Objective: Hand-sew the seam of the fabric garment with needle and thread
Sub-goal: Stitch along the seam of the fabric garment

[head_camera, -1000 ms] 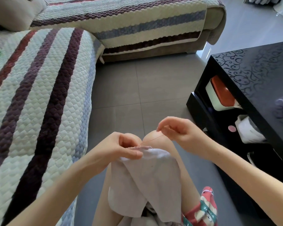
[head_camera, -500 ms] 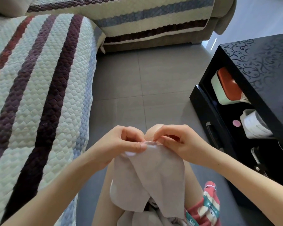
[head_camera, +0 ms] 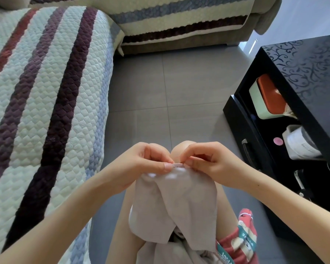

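Observation:
A pale grey-beige fabric garment (head_camera: 181, 206) hangs over my knees in the lower middle of the head view. My left hand (head_camera: 141, 164) pinches its folded top seam edge (head_camera: 177, 165) between thumb and fingers. My right hand (head_camera: 210, 162) is right beside it, thumb and forefinger pinched together at the same seam. The needle and thread are too thin to make out between the fingertips. Both hands touch the fabric just above my knees.
A sofa with a quilted striped cover (head_camera: 46, 101) runs along the left and the back. A glossy black coffee table (head_camera: 303, 77) stands at the right, with boxes (head_camera: 269, 98) on its lower shelf. Grey tiled floor (head_camera: 170, 92) lies between them.
My right hand, a second ago raised to the right with the thread drawn out, has come back down to the seam beside my left hand. The left hand keeps its pinch.

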`<action>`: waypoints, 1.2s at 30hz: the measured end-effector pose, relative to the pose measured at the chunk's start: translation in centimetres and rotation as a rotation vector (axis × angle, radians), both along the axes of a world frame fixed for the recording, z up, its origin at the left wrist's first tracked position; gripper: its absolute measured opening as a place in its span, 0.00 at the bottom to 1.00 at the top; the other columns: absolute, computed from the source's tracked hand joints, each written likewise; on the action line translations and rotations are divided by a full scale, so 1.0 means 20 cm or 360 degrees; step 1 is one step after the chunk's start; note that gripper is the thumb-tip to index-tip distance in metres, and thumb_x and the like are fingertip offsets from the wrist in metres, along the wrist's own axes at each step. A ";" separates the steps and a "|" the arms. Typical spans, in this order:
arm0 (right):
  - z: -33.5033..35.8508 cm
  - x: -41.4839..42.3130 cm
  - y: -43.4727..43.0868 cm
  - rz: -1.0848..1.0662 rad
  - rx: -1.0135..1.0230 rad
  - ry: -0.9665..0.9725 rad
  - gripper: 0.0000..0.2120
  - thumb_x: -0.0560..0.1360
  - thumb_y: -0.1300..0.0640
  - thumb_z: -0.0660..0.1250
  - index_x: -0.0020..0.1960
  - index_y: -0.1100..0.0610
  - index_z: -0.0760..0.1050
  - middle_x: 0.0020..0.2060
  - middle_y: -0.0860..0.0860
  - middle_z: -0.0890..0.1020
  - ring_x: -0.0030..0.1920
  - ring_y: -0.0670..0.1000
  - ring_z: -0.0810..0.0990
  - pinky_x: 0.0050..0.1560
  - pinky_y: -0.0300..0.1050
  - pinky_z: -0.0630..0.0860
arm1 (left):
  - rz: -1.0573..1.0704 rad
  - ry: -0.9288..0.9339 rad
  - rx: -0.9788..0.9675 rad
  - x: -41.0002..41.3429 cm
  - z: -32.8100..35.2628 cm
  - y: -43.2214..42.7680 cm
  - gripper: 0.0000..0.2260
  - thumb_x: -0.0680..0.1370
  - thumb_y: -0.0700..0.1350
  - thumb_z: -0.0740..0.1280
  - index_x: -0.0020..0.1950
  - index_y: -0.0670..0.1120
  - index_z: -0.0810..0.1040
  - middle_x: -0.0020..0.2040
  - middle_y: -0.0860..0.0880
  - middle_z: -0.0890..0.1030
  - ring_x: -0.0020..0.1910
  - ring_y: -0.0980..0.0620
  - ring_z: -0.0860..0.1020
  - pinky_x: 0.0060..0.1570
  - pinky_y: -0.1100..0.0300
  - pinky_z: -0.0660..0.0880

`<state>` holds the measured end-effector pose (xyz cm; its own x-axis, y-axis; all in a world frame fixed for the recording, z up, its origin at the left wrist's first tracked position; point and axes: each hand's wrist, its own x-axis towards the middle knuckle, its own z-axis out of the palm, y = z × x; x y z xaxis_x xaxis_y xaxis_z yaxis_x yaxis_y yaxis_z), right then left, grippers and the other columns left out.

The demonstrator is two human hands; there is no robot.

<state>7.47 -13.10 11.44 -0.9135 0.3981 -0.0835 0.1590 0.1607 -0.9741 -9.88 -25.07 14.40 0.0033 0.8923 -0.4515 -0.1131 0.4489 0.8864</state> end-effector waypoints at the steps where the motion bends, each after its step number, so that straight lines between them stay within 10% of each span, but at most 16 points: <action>1: 0.00 0.00 0.00 0.0009 -0.0002 -0.0009 0.18 0.76 0.73 0.63 0.41 0.50 0.77 0.35 0.35 0.79 0.38 0.37 0.77 0.41 0.28 0.69 | -0.0004 -0.0004 0.0002 0.00 0.00 0.00 0.03 0.68 0.40 0.71 0.37 0.41 0.84 0.33 0.49 0.80 0.32 0.58 0.77 0.34 0.70 0.71; 13: -0.01 -0.01 0.00 0.0070 -0.0090 0.0104 0.07 0.74 0.60 0.65 0.43 0.50 0.79 0.45 0.58 0.80 0.48 0.59 0.79 0.50 0.56 0.75 | 0.0049 0.0066 0.0081 0.03 0.00 -0.01 0.03 0.68 0.43 0.72 0.35 0.46 0.85 0.33 0.50 0.81 0.33 0.57 0.78 0.35 0.69 0.73; 20: -0.05 0.01 -0.02 -0.0013 -0.0215 0.0143 0.05 0.75 0.65 0.63 0.44 0.58 0.75 0.34 0.51 0.79 0.35 0.47 0.77 0.39 0.38 0.75 | 0.0250 0.0048 0.0170 0.05 -0.02 -0.04 0.07 0.68 0.42 0.74 0.42 0.39 0.85 0.39 0.45 0.85 0.39 0.54 0.82 0.40 0.66 0.76; 24: -0.07 -0.01 -0.05 -0.0069 -0.0208 0.0168 0.03 0.74 0.60 0.65 0.43 0.58 0.76 0.41 0.62 0.78 0.38 0.52 0.78 0.41 0.45 0.75 | 0.0371 0.0027 0.0238 0.08 -0.03 -0.03 0.09 0.64 0.47 0.75 0.40 0.44 0.86 0.41 0.43 0.85 0.42 0.51 0.82 0.44 0.62 0.77; 36: -0.05 0.00 -0.11 -0.0516 0.1394 0.0639 0.10 0.77 0.54 0.67 0.42 0.56 0.85 0.49 0.53 0.82 0.47 0.54 0.79 0.44 0.53 0.74 | 0.0397 -0.0097 0.0117 0.12 -0.07 0.00 0.11 0.62 0.47 0.75 0.39 0.42 0.85 0.42 0.43 0.83 0.46 0.49 0.81 0.51 0.61 0.76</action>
